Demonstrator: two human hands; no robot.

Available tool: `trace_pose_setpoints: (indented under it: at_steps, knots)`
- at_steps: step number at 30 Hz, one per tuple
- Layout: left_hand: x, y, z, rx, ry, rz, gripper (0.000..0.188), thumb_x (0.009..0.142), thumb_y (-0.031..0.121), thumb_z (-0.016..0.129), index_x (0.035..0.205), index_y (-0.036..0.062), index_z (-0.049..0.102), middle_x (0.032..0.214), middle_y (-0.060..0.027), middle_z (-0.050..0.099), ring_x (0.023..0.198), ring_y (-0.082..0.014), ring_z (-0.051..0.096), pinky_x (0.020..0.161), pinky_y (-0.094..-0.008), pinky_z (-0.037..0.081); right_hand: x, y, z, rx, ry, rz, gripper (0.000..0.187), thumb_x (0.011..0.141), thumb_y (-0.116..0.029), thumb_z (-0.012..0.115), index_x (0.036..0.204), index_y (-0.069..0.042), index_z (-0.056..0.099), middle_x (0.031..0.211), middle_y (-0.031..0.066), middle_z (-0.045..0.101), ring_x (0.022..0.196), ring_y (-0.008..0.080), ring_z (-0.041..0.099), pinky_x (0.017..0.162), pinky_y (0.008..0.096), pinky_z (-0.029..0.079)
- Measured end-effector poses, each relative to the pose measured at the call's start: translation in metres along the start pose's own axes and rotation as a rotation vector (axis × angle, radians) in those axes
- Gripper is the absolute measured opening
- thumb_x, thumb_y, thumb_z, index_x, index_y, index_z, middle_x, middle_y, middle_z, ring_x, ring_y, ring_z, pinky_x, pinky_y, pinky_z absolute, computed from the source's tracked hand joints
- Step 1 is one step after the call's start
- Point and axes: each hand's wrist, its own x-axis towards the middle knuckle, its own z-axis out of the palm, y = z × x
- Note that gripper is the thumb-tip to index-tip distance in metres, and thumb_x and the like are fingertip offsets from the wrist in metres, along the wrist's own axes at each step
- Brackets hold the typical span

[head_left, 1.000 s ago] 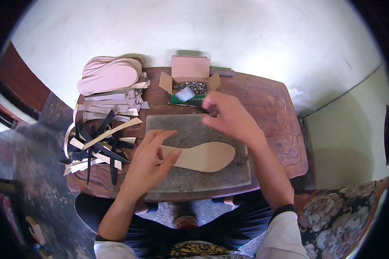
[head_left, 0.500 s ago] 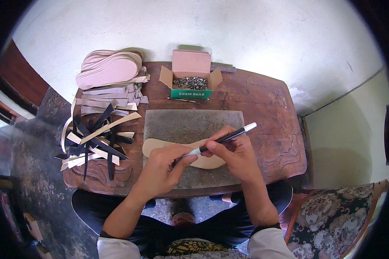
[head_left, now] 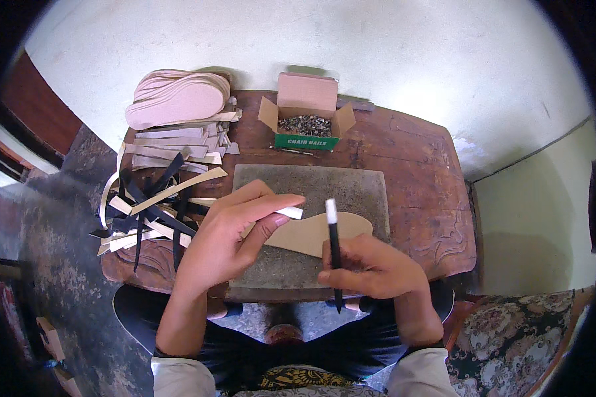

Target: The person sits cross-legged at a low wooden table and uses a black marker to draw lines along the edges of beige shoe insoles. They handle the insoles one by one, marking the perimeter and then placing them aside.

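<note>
L grip [head_left: 228, 233] w/ cap [head_left: 291, 212], R grip [head_left: 381, 266] w/ blk pen [head_left: 334, 239], sole [head_left: 304, 235] below

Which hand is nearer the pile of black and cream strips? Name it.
Left. The left hand is just right of the pile; the right hand, holding the pen, is much farther right.

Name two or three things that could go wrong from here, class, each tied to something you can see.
The pen in the right hand points its dark tip downward, so it might mark the dark trousers if it slips.

The small white cap is pinched at the fingertips of the left hand and could drop onto the cream sole.

The open box of nails might spill if knocked.
</note>
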Motion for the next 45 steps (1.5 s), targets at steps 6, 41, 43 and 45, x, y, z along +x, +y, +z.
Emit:
trace_pose_setpoints:
  at_steps: [6,41,43,45]
  knots:
    - [0.004,-0.007,0.004,-0.026,-0.063,0.037,0.041,0.088,-0.009,0.066,0.124,0.0095,0.074,0.097,-0.0103,0.067,0.083,-0.0227,0.065,0.073,-0.0334,0.051,0.006,0.015,0.006,-0.043,-0.059,-0.120,0.019,0.101,-0.020,0.067,0.096,-0.002,0.064,0.072,0.0080,0.062,0.066,0.0173,0.059,0.061,0.0376,0.046]
    - [0.003,-0.012,0.045,-0.212,-0.087,-0.075,0.048,0.092,-0.002,0.064,0.138,0.0097,0.062,0.107,-0.0157,0.067,0.095,-0.0347,0.068,0.085,-0.0401,0.055,-0.009,0.021,-0.015,0.229,0.029,0.084,0.016,0.103,-0.020,0.068,0.105,-0.005,0.064,0.086,0.0007,0.064,0.078,0.0097,0.061,0.068,0.0262,0.049]
    - [-0.006,-0.029,0.063,-0.018,-0.022,-0.089,0.049,0.094,0.005,0.066,0.142,0.0124,0.060,0.114,-0.0155,0.067,0.103,-0.0354,0.067,0.092,-0.0419,0.054,-0.008,0.022,-0.020,0.381,0.228,0.049,0.016,0.102,-0.018,0.069,0.108,-0.005,0.062,0.093,0.0021,0.066,0.086,0.0113,0.063,0.076,0.0265,0.052]
    - [-0.012,-0.031,0.080,0.222,-0.065,0.047,0.045,0.095,0.016,0.068,0.139,0.0173,0.063,0.124,-0.0133,0.064,0.115,-0.0350,0.061,0.103,-0.0465,0.047,-0.007,0.036,-0.024,0.574,0.437,-0.108,0.014,0.099,-0.011,0.071,0.107,-0.005,0.060,0.098,0.0026,0.067,0.089,0.0115,0.065,0.077,0.0258,0.054]
